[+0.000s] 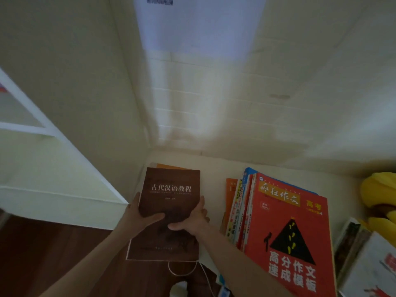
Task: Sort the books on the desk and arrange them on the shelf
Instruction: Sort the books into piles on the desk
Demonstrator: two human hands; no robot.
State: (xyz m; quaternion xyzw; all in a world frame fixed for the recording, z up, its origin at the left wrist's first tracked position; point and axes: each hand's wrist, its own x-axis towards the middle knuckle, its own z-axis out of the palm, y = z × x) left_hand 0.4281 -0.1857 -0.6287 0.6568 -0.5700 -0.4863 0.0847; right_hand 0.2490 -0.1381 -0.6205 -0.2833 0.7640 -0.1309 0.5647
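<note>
Left hand [139, 217] and right hand [192, 221] hold brown book [171, 187] titled 古代汉语教程.

We see a brown book [171, 189] with pale title characters. It lies cover up by the far left corner of the surface [212, 172], our left hand [139, 217] and right hand [192, 219] gripping its long edges. An orange book [169, 166] peeks out beneath its far edge. To its right a fanned stack of books [237, 211] lies flat, topped by a red book [289, 232] bearing a black triangle.
</note>
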